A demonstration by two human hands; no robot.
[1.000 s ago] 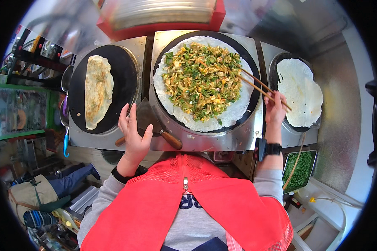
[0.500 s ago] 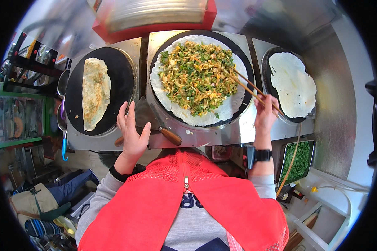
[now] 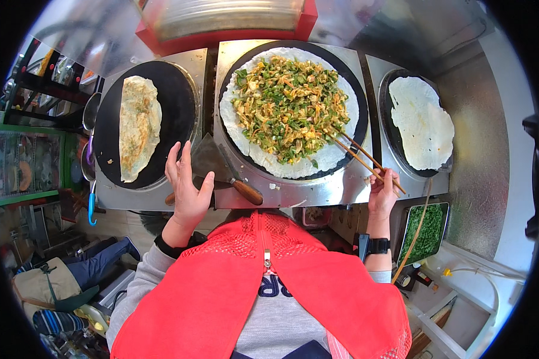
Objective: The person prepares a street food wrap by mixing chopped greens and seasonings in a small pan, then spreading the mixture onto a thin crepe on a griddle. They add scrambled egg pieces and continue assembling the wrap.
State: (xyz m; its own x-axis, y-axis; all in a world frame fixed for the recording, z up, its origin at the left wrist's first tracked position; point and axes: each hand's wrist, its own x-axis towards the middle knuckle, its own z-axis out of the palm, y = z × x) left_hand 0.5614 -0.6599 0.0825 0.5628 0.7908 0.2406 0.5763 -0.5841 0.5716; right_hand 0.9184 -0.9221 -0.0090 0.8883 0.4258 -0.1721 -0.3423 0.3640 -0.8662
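Note:
On the middle round black griddle (image 3: 363,128) lies a thin pale flatbread (image 3: 233,127), heaped with a chopped vegetable filling (image 3: 290,107) of green and yellow-orange bits. My right hand (image 3: 383,191) grips a pair of wooden chopsticks (image 3: 359,157), whose tips touch the filling's lower right edge. Empty, with its fingers apart, my left hand (image 3: 188,186) is raised near the front edge between the left and middle griddles. Just beyond it lie a triangular metal scraper (image 3: 208,157) and another tool with a wooden handle (image 3: 247,192); my hand partly hides them.
A folded, browned flatbread (image 3: 140,128) rests on the left griddle (image 3: 176,113). Another pale flatbread (image 3: 422,122) covers most of the right griddle (image 3: 388,96). Below right stands a tray of chopped greens (image 3: 426,230). Pans with a blue handle (image 3: 92,206) hang at the left.
My right hand has drawn the chopsticks down and toward me, from the filling's right side to its lower right edge. My left hand has barely moved.

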